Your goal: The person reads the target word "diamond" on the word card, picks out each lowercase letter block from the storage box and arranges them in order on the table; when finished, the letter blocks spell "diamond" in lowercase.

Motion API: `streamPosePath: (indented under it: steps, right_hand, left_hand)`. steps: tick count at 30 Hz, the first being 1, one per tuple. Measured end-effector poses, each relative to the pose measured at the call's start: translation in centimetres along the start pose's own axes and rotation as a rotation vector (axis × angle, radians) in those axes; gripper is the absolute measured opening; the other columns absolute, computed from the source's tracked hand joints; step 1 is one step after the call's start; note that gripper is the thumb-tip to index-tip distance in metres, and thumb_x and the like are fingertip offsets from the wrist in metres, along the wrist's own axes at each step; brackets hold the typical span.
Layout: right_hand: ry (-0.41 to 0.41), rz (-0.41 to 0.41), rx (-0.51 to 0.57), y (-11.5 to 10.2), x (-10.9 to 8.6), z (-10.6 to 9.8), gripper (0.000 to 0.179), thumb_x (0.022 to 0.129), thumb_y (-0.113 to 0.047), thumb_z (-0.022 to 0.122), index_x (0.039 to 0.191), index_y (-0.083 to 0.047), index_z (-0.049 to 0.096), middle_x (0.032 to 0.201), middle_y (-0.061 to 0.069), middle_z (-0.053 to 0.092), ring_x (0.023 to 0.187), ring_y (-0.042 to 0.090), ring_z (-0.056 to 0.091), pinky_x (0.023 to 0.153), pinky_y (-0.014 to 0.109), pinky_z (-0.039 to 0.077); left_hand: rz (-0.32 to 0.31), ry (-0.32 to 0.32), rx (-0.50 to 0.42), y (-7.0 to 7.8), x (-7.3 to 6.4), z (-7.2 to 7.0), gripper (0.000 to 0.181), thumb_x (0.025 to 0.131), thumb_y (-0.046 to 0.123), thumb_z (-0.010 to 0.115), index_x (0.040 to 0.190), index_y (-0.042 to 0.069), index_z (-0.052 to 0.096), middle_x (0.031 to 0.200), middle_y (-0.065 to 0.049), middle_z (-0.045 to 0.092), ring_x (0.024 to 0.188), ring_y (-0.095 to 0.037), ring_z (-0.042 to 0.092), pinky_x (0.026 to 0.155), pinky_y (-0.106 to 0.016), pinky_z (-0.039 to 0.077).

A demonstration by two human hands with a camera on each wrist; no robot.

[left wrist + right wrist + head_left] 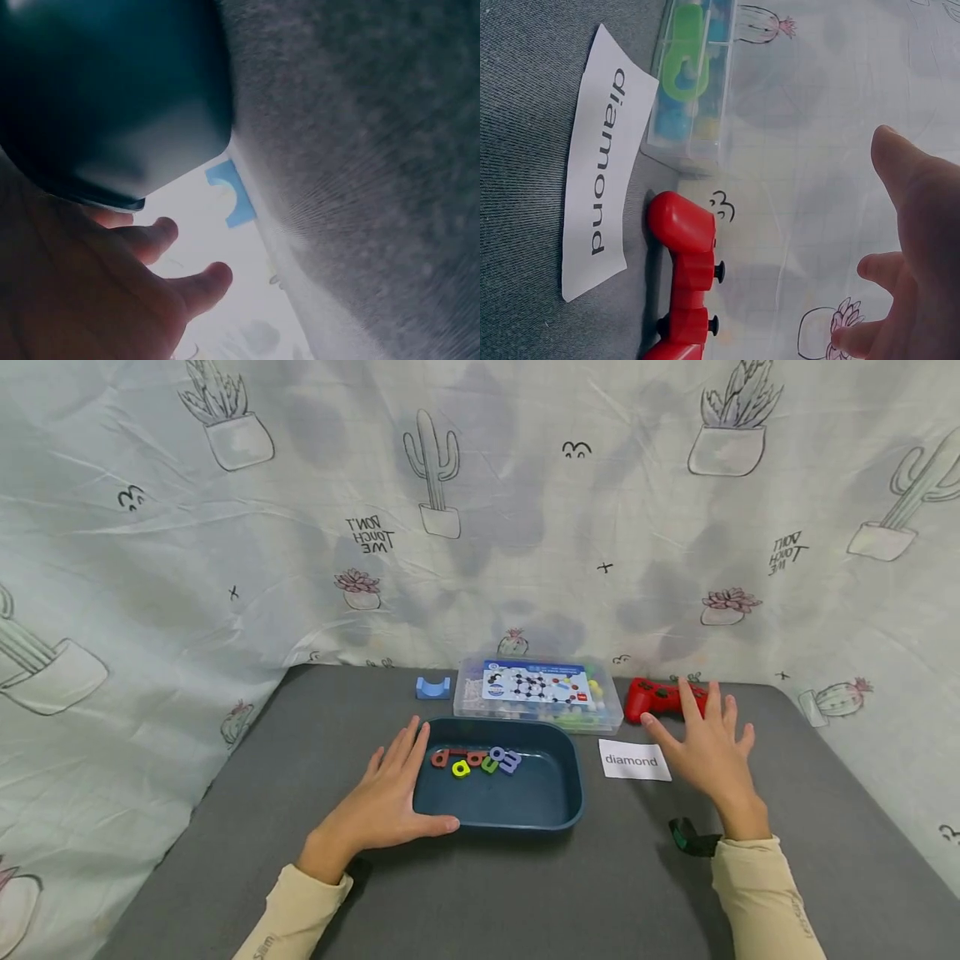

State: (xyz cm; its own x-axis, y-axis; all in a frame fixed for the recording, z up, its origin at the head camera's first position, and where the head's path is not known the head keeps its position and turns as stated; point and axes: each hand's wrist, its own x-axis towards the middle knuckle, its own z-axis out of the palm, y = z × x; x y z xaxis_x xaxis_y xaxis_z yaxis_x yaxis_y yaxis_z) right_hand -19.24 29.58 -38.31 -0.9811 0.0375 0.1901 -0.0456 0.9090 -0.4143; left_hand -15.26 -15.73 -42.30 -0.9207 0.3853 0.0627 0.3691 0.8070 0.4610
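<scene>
– Tray point(517, 793), dark blue, rectangular: what is its position?
– It stands on the gray table point(510, 902), centrally, directly before the person. Small plastic letters point(490, 766) in red, yellow, green and purple lie inside, toward its far side.
– And the left hand point(386, 793)?
– At the tray's left end: fingers extended along that side, thumb stretched along the near rim, nothing clenched.
– The right hand point(716, 752)?
– Raised above the table, fingers spread and released, holding nothing. Nearest to it are a red game controller point(660, 699) and a white card point(634, 762) printed "diamond", lying to the right of the tray.
– Which objects border the tray's far side?
– A clear plastic box point(536, 687), just behind; to its left, a light-blue notched piece point(432, 691). A cactus-patterned cloth point(510, 493) forms the background.
</scene>
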Motion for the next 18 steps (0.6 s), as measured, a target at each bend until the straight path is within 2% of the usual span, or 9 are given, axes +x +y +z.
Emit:
streamPosePath:
  steps: [9,14,18]
  right_hand:
    - [-0.025,-0.004,0.088,-0.4,0.1,-0.8,0.093,0.108,-0.061,0.047,0.171,-0.004,0.008,0.17,0.039,-0.005,0.152,0.067,-0.002,0.109,0.088,0.002]
    - [-0.069,-0.034,0.212,-0.7,0.2,-1.1,0.091,0.11,-0.054,0.049,0.172,-0.005,0.005,0.172,0.036,-0.008,0.153,0.066,0.001,0.11,0.088,0.006]
    - [-0.12,-0.045,0.324,-1.3,0.1,-1.3,0.089,0.111,-0.051,0.052,0.173,-0.012,0.003,0.176,0.026,-0.005,0.157,0.059,0.005,0.111,0.086,0.015]
  left_hand:
    - [-0.038,-0.023,-0.09,-0.8,0.0,-0.2,0.132,0.084,0.07,0.079,0.172,0.003,0.006,0.179,-0.016,-0.003,0.162,-0.043,0.008,0.123,-0.072,0.009]
    - [-0.061,-0.042,-0.107,-1.0,0.1,-0.1,0.133,0.084,0.072,0.077,0.172,0.003,0.005,0.179,-0.016,-0.002,0.162,-0.043,0.008,0.124,-0.071,0.009]
    - [-0.043,-0.029,-0.107,-1.0,0.3,-0.1,0.134,0.083,0.072,0.077,0.172,0.003,0.005,0.179,-0.014,-0.006,0.163,-0.043,0.005,0.124,-0.071,0.007]
